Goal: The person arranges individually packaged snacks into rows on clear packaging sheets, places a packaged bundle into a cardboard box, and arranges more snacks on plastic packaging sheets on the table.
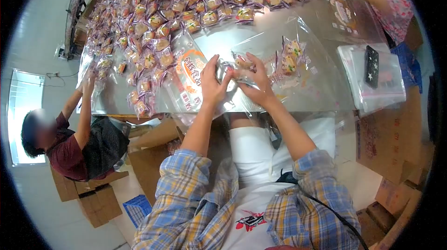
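My left hand (214,82) is at the table's front edge, thumb and fingers curved apart beside a printed clear bag (190,73). Close to its right, my right hand (253,80) has its fingers bent round a small wrapped item (243,62) at the mouth of another clear bag (274,94). Inside that second bag, toward its right side, lie a few wrapped items (290,59). Whether my left fingers pinch any of the film is too small to tell.
Many wrapped items (179,5) cover the metal table's far and left parts. A stack of clear bags (372,84) holds a black starred object (372,66) at right. One person sits at left; another person's arm reaches in at upper right. Cardboard boxes (100,206) stand below.
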`<state>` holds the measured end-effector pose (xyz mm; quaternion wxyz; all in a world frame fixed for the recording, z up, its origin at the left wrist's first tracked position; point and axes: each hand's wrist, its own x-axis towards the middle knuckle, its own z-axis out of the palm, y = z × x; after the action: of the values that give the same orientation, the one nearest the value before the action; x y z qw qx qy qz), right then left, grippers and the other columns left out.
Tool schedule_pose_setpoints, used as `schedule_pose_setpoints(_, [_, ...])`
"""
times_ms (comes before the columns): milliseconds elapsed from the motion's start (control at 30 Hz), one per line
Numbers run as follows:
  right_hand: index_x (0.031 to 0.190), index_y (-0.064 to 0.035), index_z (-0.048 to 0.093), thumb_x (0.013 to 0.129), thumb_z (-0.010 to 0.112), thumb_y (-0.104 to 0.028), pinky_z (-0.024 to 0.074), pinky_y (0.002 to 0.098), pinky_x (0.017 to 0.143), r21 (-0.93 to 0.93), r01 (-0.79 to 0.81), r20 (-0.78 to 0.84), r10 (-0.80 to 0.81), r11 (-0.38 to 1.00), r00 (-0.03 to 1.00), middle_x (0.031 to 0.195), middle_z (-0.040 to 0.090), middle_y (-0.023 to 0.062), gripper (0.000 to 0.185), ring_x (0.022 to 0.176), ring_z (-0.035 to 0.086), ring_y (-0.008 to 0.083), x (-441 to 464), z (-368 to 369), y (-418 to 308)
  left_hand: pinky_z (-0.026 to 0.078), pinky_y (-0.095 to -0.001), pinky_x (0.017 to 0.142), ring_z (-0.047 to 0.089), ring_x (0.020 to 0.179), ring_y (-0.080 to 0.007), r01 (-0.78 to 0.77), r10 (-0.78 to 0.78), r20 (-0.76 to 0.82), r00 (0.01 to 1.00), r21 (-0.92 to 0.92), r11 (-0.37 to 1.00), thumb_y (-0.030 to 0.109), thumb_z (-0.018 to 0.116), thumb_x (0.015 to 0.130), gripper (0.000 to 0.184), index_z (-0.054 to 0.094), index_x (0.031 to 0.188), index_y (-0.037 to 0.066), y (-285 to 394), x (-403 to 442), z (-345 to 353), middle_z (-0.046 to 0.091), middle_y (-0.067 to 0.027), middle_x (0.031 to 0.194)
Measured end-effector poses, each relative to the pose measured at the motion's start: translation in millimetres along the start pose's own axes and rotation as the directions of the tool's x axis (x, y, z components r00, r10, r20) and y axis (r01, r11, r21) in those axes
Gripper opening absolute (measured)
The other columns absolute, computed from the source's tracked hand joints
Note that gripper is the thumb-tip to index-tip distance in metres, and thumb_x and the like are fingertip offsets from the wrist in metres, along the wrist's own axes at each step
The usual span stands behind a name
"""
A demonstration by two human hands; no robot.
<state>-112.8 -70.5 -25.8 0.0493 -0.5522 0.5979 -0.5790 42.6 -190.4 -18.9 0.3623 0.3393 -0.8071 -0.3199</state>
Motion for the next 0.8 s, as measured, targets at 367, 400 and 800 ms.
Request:
schedule_pose_setpoints(367, [0.156, -0.0096, 0.038, 0.081, 0.077, -0.003, 0.0402, 0.0501, 0.118, -0.132, 0.087, 0.136, -0.069, 0.987, 0.988, 0.16, 0.034, 0.0203, 0.085, 0.142, 0.045, 0.0398, -2, 7, 19, 0.048, -0.0467, 0.104, 0.062, 0.117, -0.0359, 0.001, -0.002, 0.009, 1.0, 0.045, 0.999, 0.043, 0.082, 0.086, 0.093, 0.039, 0.153, -0.004, 2, -2, -4, 0.061, -0.0222, 0.131])
schedule_pose_setpoints(400, [0.154, -0.0094, 0.039, 0.081, 0.076, -0.002, 0.0401, 0.05, 0.118, -0.116, 0.043, 0.078, -0.034, 0.992, 0.996, 0.159, 0.035, 0.0204, 0.082, 0.141, 0.046, 0.0399, -3, 8, 17, 0.048, -0.0454, 0.102, 0.062, 0.115, -0.0342, 0.037, -0.037, 0.003, 0.999, -0.078, 0.996, 0.042, 0.083, 0.087, 0.092, 0.039, 0.153, -0.004, 5, -3, -3, 0.061, -0.0217, 0.129])
schedule_pose_setpoints(800, [0.144, -0.0161, 0.062, 0.087, 0.076, -0.008, 0.0488, 0.0474, 0.108, -0.165, 0.038, 0.115, -0.019, 0.985, 0.993, 0.136, 0.057, 0.0173, 0.06, 0.129, 0.055, 0.0382, 1, -2, 0, 0.046, -0.0446, 0.106, 0.06, 0.119, -0.0351, 0.007, -0.008, -0.015, 1.0, -0.103, 0.995, 0.045, 0.077, 0.09, 0.082, 0.048, 0.149, -0.003, -3, -3, -1, 0.062, -0.022, 0.132])
